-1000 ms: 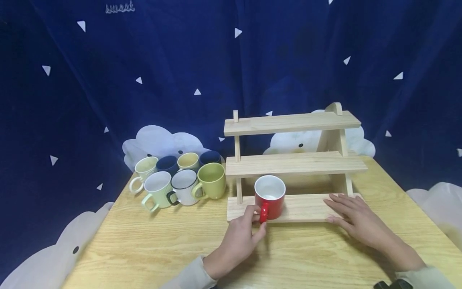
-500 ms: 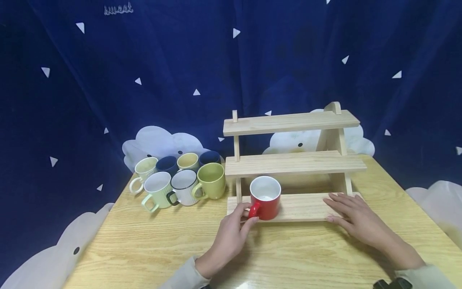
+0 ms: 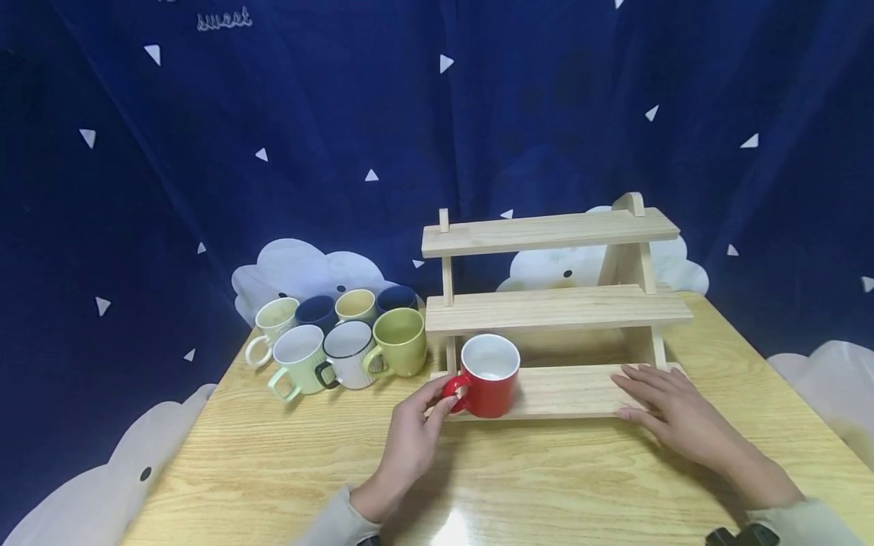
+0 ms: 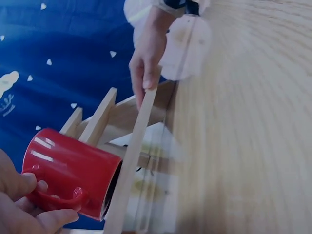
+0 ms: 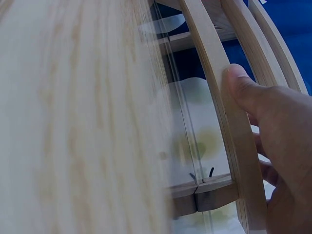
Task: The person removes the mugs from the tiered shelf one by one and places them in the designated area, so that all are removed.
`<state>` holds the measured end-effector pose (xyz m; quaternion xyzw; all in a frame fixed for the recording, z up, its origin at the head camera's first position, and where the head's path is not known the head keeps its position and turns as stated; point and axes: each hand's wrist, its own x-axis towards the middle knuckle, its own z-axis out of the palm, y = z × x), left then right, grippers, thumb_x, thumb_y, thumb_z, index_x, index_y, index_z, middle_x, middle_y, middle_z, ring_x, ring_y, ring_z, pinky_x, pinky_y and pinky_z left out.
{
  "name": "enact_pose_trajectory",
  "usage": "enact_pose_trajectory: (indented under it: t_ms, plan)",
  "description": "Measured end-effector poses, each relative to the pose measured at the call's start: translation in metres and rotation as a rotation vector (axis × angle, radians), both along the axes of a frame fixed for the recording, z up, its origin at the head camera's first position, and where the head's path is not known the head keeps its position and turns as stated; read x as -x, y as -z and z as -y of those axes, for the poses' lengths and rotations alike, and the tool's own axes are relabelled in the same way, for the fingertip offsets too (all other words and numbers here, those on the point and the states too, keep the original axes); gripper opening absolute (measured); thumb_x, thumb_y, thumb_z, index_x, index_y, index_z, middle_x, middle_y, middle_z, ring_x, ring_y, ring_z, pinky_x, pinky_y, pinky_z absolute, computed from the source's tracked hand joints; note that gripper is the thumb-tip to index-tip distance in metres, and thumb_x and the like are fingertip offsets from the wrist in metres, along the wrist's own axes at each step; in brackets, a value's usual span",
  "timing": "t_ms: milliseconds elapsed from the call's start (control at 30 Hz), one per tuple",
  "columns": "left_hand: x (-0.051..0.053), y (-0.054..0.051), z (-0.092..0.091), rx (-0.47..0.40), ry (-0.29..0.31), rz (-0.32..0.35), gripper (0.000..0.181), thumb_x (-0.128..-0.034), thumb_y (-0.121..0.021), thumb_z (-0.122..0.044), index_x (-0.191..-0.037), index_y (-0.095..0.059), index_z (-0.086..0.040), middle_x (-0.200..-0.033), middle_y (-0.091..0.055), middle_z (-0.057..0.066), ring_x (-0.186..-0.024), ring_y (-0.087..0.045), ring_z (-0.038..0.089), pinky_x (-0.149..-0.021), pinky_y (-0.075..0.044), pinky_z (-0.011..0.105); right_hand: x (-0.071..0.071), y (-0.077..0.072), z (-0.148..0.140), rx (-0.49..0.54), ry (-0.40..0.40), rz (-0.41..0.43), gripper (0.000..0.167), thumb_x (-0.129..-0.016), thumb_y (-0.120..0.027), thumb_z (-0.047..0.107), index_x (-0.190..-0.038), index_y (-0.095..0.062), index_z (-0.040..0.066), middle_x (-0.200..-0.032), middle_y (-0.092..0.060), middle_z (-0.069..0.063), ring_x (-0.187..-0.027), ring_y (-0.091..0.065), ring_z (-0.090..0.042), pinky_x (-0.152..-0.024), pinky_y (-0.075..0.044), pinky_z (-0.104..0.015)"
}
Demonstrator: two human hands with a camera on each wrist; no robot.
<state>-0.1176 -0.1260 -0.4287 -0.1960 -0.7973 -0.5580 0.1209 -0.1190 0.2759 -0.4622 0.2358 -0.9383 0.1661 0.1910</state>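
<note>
A red mug (image 3: 490, 383) with a white inside stands upright at the left end of the lowest board (image 3: 580, 390) of a wooden three-tier shelf. My left hand (image 3: 410, 440) pinches its handle (image 3: 456, 390) between thumb and fingers; in the left wrist view the mug (image 4: 68, 168) appears sideways, and its base looks close to or on the board. My right hand (image 3: 672, 417) rests on the right end of that board. Its fingers lie on top, and in the right wrist view the thumb (image 5: 239, 80) touches the front edge.
Left of the shelf, several mugs stand close together, among them an olive-green mug (image 3: 400, 343), a white mug with a dark rim (image 3: 350, 356) and a pale green mug (image 3: 300, 360). The middle board (image 3: 560, 307) and top board (image 3: 553, 231) rise behind the red mug.
My left hand has moved the red mug leftward along the lowest board, and its handle has turned from the front toward the left. My right hand has stayed in place.
</note>
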Motion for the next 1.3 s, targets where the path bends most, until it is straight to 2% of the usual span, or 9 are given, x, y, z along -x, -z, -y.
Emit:
enact_pose_trajectory:
  t_ms: [167, 267, 400, 533, 733, 933, 1167, 1300]
  plan:
    - [-0.002, -0.005, 0.013, -0.014, -0.026, -0.012, 0.027, -0.0931, -0.066, -0.009, -0.12, -0.069, -0.009, -0.109, -0.072, 0.005, -0.098, -0.068, 0.02, -0.078, -0.058, 0.026, 0.0, -0.001, 0.0, -0.003, 0.001, 0.007, 0.053, -0.087, -0.074, 0.034, -0.133, -0.061, 0.011, -0.134, -0.057, -0.019, -0.123, -0.047, -0.044, -0.115, -0.014, -0.059]
    - [-0.006, -0.009, 0.02, -0.043, -0.03, 0.018, 0.026, -0.0925, -0.066, -0.008, -0.119, -0.069, -0.008, -0.108, -0.072, 0.007, -0.097, -0.068, 0.021, -0.078, -0.058, 0.026, 0.0, -0.002, 0.0, -0.004, 0.002, 0.014, 0.053, -0.088, -0.073, 0.034, -0.134, -0.06, 0.012, -0.135, -0.056, -0.018, -0.124, -0.046, -0.044, -0.115, -0.014, -0.06]
    - [-0.012, -0.014, 0.03, -0.104, -0.029, 0.056, 0.025, -0.0927, -0.066, -0.007, -0.118, -0.069, -0.006, -0.108, -0.071, 0.012, -0.098, -0.067, 0.027, -0.079, -0.058, 0.027, 0.001, -0.003, 0.001, -0.003, 0.003, 0.026, 0.053, -0.089, -0.072, 0.035, -0.134, -0.06, 0.012, -0.135, -0.056, -0.018, -0.125, -0.046, -0.044, -0.115, -0.014, -0.06]
    - [-0.014, -0.018, 0.042, -0.16, -0.044, 0.066, 0.024, -0.0919, -0.065, -0.001, -0.116, -0.069, -0.002, -0.106, -0.069, 0.017, -0.099, -0.066, 0.034, -0.079, -0.057, 0.028, 0.001, -0.003, 0.001, -0.005, 0.003, 0.024, 0.052, -0.089, -0.072, 0.035, -0.134, -0.06, 0.012, -0.135, -0.056, -0.018, -0.124, -0.046, -0.044, -0.115, -0.014, -0.061]
    - [-0.014, -0.027, 0.063, -0.182, -0.135, 0.096, 0.028, -0.0903, -0.066, 0.002, -0.118, -0.067, 0.003, -0.111, -0.068, 0.019, -0.099, -0.066, 0.035, -0.078, -0.058, 0.028, 0.002, -0.003, 0.0, -0.006, 0.004, 0.019, 0.052, -0.089, -0.072, 0.034, -0.134, -0.06, 0.011, -0.135, -0.056, -0.019, -0.124, -0.046, -0.045, -0.115, -0.015, -0.06]
    - [-0.015, -0.035, 0.086, -0.21, -0.219, 0.142, 0.029, -0.0922, -0.064, 0.003, -0.121, -0.065, 0.004, -0.112, -0.068, 0.02, -0.095, -0.069, 0.017, -0.079, -0.057, 0.028, 0.001, -0.002, 0.001, -0.004, 0.006, 0.02, 0.052, -0.089, -0.072, 0.035, -0.134, -0.06, 0.011, -0.135, -0.056, -0.018, -0.124, -0.046, -0.044, -0.115, -0.016, -0.06]
    - [-0.015, -0.047, 0.111, -0.226, -0.307, 0.114, 0.032, -0.0913, -0.064, 0.005, -0.123, -0.064, 0.002, -0.113, -0.067, 0.021, -0.094, -0.07, 0.016, -0.078, -0.057, 0.028, -0.001, -0.002, 0.001, -0.001, 0.002, 0.016, 0.052, -0.089, -0.072, 0.034, -0.134, -0.06, 0.011, -0.135, -0.056, -0.018, -0.124, -0.046, -0.045, -0.115, -0.015, -0.06]
    - [-0.015, -0.053, 0.124, -0.251, -0.372, 0.103, 0.031, -0.0922, -0.065, 0.001, -0.123, -0.064, 0.003, -0.114, -0.068, 0.015, -0.095, -0.07, 0.013, -0.078, -0.056, 0.027, -0.001, -0.002, 0.001, -0.002, 0.001, 0.012, 0.052, -0.088, -0.073, 0.034, -0.134, -0.06, 0.011, -0.135, -0.056, -0.018, -0.123, -0.046, -0.045, -0.115, -0.015, -0.06]
